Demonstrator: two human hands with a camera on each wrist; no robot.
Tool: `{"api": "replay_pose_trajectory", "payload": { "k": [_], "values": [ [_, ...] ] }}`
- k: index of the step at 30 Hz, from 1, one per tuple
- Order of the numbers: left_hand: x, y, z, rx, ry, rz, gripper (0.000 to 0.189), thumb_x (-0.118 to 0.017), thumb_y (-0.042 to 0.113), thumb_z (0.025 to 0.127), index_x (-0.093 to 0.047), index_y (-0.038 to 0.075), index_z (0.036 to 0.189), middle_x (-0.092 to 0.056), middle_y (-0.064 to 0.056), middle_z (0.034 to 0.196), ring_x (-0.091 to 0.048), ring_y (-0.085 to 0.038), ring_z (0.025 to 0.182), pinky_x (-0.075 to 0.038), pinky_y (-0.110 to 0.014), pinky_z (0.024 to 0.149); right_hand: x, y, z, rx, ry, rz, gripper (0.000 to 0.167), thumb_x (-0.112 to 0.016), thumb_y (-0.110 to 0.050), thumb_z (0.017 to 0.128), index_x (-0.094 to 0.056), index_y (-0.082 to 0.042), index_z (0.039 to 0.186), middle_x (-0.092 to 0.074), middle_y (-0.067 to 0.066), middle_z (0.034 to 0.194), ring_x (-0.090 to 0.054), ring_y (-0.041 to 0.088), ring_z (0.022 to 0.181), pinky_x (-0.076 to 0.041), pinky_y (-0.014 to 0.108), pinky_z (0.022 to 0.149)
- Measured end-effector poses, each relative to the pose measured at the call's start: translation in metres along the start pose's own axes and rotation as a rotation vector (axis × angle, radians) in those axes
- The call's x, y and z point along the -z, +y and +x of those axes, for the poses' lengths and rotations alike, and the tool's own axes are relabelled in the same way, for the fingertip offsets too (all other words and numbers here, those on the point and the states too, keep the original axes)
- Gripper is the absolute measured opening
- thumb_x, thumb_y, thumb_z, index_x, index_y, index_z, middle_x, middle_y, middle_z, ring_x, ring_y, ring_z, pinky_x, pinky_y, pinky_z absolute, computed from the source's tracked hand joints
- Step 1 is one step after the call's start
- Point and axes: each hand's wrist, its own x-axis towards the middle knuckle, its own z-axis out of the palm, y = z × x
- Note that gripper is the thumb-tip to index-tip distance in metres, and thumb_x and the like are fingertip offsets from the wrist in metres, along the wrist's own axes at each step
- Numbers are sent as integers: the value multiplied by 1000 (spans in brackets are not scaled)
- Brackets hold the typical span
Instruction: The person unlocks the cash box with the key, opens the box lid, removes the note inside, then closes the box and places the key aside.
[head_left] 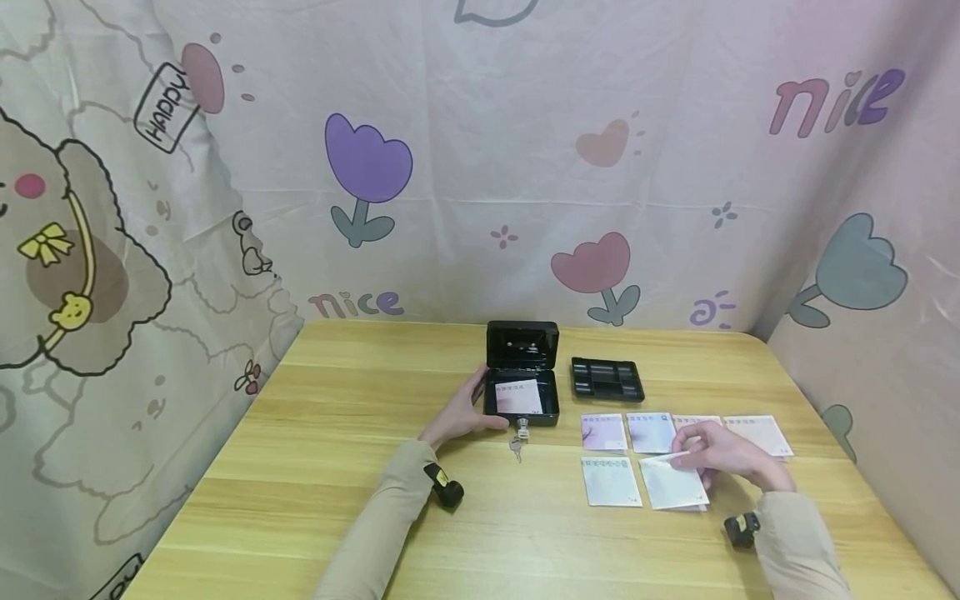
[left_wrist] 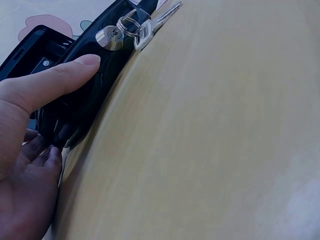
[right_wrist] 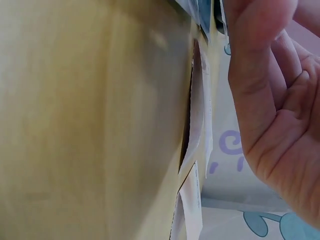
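Observation:
A small black cash box (head_left: 522,421) stands with its lid up. Inside it lies a square printed paper (head_left: 517,398), and a keyring with keys (head_left: 516,446) hangs from the front lock (left_wrist: 110,37). My left hand (head_left: 467,412) holds the box at its left front corner, thumb on the front and fingers along the side. On the right, my right hand (head_left: 723,457) pinches the top edge of a pale green square paper (head_left: 671,483), slightly raised over another sheet. Its fingertips are cut off in the right wrist view.
A black compartment tray (head_left: 607,380) lies right of the box. Several more square papers (head_left: 602,432) form a row before it, with a pale green one (head_left: 611,482) below them. A printed curtain (head_left: 480,167) hangs behind the wooden table (head_left: 337,400).

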Motion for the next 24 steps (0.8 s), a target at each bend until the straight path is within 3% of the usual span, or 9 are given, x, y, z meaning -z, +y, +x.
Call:
{"api": "replay_pose_trajectory", "payload": {
  "k": [13,24],
  "values": [
    [0,-1,1,-5,2,12,119,-90,19,74,-10,1,161,-11,-20,169,-20,-38,155,-20,-46,129,-1,3,1,19,-1,-21,29,-70,-14,92,-56,11,99,-58,-11,60,-54,1,51,-52,18,48],
    [0,-3,2,-12,-2,-2,120,-90,18,74,-10,0,161,-10,-20,169,-19,-38,155,-19,-46,129,0,1,-2,-22,53,-39,28,-73,-17,91,-60,6,97,-67,0,68,-59,5,52,-57,24,50]
  ]
}}
